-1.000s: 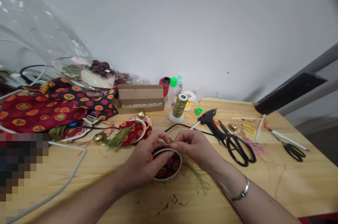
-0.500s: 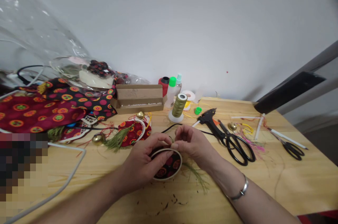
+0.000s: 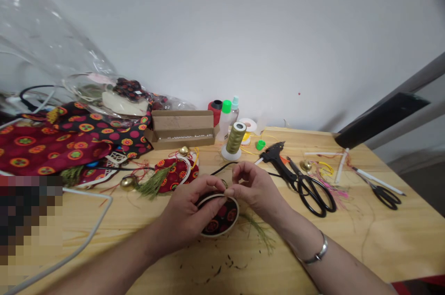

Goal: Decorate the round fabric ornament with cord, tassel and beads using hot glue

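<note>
A round piece of dark patterned fabric with a pale rim (image 3: pixel 222 219) is held low over the wooden table. My left hand (image 3: pixel 194 207) grips it, thumb across its face and fingers behind. At its top edge my right hand (image 3: pixel 255 191) is closed, thumb and index finger pinched near my left fingertips; what lies in the pinch is too small to make out. A green tassel (image 3: pixel 260 231) spreads out to the right, below my right hand. Just beyond the hands stands a spool of olive thread (image 3: pixel 236 139).
A glue gun (image 3: pixel 280 161) and black scissors (image 3: pixel 314 195) lie at the right, smaller scissors (image 3: pixel 384 197) farther right. Behind stand an open cardboard box (image 3: pixel 183 130) and bottles. Patterned fabric (image 3: pixel 45 144), a red pouch (image 3: pixel 174 173) and a brass bell (image 3: pixel 128 183) are left.
The view has shifted very slightly. My right index finger and thumb are a little farther apart above the piece's edge; both hands otherwise keep their places.
</note>
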Available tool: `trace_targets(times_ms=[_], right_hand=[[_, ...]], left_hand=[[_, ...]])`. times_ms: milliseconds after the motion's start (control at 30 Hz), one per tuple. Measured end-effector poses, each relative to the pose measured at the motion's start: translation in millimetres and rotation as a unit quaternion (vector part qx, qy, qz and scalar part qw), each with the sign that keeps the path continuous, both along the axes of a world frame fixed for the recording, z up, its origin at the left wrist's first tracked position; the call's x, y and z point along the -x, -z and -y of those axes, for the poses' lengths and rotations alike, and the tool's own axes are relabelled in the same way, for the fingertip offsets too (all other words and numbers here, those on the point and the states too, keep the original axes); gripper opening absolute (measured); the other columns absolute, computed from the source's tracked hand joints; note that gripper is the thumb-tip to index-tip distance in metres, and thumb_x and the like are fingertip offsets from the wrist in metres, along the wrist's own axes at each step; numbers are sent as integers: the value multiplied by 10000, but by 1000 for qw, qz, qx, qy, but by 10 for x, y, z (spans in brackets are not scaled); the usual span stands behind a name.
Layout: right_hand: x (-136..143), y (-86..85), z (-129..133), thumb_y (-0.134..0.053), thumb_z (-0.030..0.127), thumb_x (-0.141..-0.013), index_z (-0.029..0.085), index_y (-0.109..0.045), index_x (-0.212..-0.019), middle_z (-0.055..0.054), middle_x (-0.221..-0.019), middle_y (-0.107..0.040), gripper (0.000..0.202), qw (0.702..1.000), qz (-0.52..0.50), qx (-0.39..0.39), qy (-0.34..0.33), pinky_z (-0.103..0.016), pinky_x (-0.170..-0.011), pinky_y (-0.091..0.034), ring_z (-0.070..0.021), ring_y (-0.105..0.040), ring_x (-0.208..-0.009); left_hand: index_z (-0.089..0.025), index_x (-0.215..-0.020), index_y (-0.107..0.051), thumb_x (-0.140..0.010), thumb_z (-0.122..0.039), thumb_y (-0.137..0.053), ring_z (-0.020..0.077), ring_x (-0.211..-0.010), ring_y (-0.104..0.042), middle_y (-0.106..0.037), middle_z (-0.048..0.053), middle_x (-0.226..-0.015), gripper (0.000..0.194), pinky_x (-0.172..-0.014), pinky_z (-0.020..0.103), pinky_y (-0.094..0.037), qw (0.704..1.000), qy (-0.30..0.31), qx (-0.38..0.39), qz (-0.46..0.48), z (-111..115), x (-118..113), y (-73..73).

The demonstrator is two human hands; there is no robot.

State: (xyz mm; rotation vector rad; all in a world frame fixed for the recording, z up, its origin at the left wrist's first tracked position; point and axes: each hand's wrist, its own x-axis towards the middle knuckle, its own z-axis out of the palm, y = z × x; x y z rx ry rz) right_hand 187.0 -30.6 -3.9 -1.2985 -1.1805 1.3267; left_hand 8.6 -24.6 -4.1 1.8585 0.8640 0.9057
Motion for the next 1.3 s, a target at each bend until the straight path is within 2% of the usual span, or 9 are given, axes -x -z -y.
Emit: trace_targets(times_ms=[133,433,667,733,833,933,1000,1100,1300], right_hand=[[7,0,8,-816,368,-538,204,-493,-695,48,-680,-475,395,998,38,-36,19,-238,-498,-305,-88,-362,-539],[-5,-18,34,-766,365,-652,207,-553,-621,26,-647,-528,267,978,131,-160,39,-268,-592,-350,-133,-436,-620],[-7,-43,43,-759,354,-691,202,-583,-575,12,-640,-565,260,975,110,-192,31,-283,-623,-376,-145,-490,-637],[-31,-54,55,-733,352,-729,204,-603,-615,5,-663,-588,227,975,86,-204,27,-288,-646,-395,-150,-511,-658],[-69,-66,93,-615,361,-850,214,-651,-808,-15,-750,-643,157,974,43,-221,26,-298,-701,-429,-161,-558,-723],[-71,-73,154,-531,319,-924,235,-589,-1001,-20,-824,-674,127,974,-36,-223,23,-313,-766,-454,-161,-602,-785],[-54,-78,198,-528,265,-932,243,-524,-1027,-19,-843,-684,98,974,-72,-214,3,-325,-799,-463,-162,-620,-819],[-30,-82,245,-510,208,-938,235,-483,-1003,-32,-871,-687,76,975,-59,-212,-20,-347,-819,-473,-169,-632,-855],[-17,-57,251,-486,165,-944,229,-481,-1007,-43,-899,-675,90,962,-27,-269,-27,-360,-796,-505,-172,-647,-851]], left_hand=[[-206,-876,-629,-832,-201,-589,110,-680,-626,-668,-23,-763,59,-624,185,-499,1000,-4,25,4,1,-9,-2],[-199,-869,-641,-817,-214,-606,134,-701,-648,-689,-4,-778,65,-636,210,-517,999,-12,42,17,-3,-24,5],[-226,-899,-630,-850,-238,-596,116,-722,-644,-675,-27,-801,60,-654,188,-508,999,-6,52,7,9,9,29],[-229,-903,-623,-855,-247,-593,120,-740,-646,-678,-25,-817,60,-667,193,-509,998,-13,54,0,7,20,34],[-229,-919,-605,-859,-252,-589,125,-756,-651,-689,-19,-840,67,-673,198,-512,997,-23,68,1,-1,26,32],[-224,-919,-595,-859,-248,-590,124,-752,-657,-695,-18,-840,65,-667,196,-515,996,-22,80,11,-8,21,19],[-220,-908,-596,-856,-247,-594,123,-746,-658,-695,-20,-827,58,-665,195,-516,997,-21,79,15,-8,20,13],[-222,-916,-596,-858,-247,-593,122,-757,-662,-695,-22,-834,63,-683,197,-519,996,-19,82,24,-5,29,23],[-232,-938,-590,-861,-250,-597,120,-775,-664,-694,-30,-854,80,-700,198,-521,995,-14,91,34,6,38,63]])
